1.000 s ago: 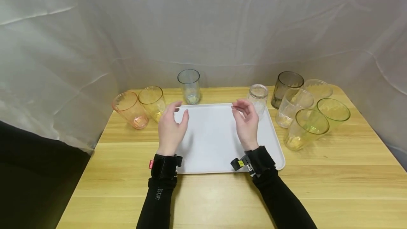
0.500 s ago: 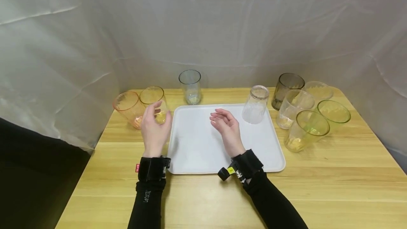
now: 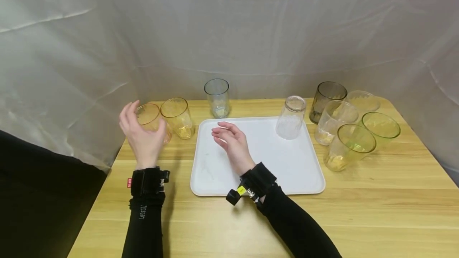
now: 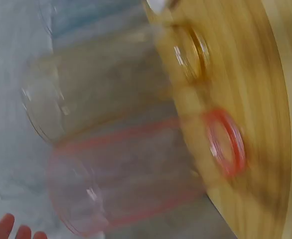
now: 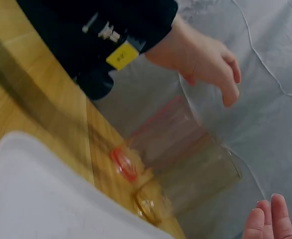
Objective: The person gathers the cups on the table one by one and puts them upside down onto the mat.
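Note:
My left hand (image 3: 143,140) is raised at the left of the table, fingers and thumb spread in a wide curve. It overlaps the pinkish-red drinking glass (image 3: 148,115) in the head view; in the left wrist view its fingertips (image 4: 4,226) show apart from that glass (image 4: 131,179). A yellow drinking glass (image 3: 181,122) stands upright just right of the red one. Over the left half of the white tray (image 3: 265,170), my right hand (image 3: 232,146) hovers with loosely bent fingers and holds nothing. One clear glass (image 3: 290,119) stands upside down on the tray's back right corner.
A blue-grey glass (image 3: 218,100) stands behind the tray. To its right are a dark grey glass (image 3: 324,104), clear glasses (image 3: 335,120) and green-rimmed glasses (image 3: 349,150), grouped close together. Pale fabric (image 3: 251,43) hangs behind the wooden table (image 3: 376,218).
Both hands have moved left: the left from the tray's left side to the red glass, the right from beside the upside-down glass to the tray's left half. The glasses have stayed put.

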A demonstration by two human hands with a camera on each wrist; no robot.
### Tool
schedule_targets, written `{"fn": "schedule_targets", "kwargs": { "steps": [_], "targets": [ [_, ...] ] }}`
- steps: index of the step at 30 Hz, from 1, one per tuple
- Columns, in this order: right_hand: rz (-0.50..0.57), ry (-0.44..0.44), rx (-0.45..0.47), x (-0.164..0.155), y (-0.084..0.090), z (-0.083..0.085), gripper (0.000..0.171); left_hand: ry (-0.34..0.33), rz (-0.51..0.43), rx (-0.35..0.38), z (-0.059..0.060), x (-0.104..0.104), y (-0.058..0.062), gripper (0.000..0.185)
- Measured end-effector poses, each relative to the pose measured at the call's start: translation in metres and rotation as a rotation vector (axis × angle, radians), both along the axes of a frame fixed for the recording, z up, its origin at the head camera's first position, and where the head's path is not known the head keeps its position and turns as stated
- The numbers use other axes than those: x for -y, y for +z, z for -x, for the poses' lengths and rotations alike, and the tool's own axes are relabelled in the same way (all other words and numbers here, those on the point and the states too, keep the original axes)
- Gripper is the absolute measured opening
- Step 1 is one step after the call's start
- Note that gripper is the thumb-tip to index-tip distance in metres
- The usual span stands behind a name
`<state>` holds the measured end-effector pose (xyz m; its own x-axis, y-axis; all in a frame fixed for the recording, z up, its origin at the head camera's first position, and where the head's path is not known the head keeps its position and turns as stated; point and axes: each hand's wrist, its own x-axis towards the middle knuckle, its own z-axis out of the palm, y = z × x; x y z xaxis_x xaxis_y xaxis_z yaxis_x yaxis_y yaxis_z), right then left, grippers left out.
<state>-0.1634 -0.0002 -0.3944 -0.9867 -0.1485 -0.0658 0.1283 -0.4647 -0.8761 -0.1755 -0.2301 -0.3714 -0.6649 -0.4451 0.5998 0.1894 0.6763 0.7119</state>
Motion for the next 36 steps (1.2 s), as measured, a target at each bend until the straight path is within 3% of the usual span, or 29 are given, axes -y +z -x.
{"fn": "schedule_targets", "kwargs": {
  "steps": [3, 7, 14, 24, 31, 36],
  "targets": [
    [0.021, 0.023, 0.025, 0.009, 0.001, 0.002, 0.039, -0.003, 0.009, 0.016, 0.005, 0.015, -0.002, 0.065],
    [0.045, 0.045, 0.069, 0.018, -0.001, 0.004, 0.041, -0.060, -0.020, 0.047, 0.012, 0.030, -0.007, 0.073],
    [0.046, 0.076, 0.110, 0.022, -0.013, 0.005, 0.042, -0.174, -0.246, 0.164, 0.020, 0.042, -0.019, 0.101],
    [0.038, 0.090, 0.113, 0.020, -0.017, 0.007, 0.041, -0.326, -0.565, 0.119, 0.018, 0.041, -0.023, 0.118],
    [0.001, 0.141, 0.102, 0.018, -0.017, 0.007, 0.040, -0.253, -0.571, 0.199, 0.018, 0.040, -0.020, 0.115],
    [-0.014, 0.160, 0.093, 0.015, -0.020, 0.006, 0.039, -0.249, -0.567, 0.247, 0.011, 0.038, -0.018, 0.110]
  ]
}}
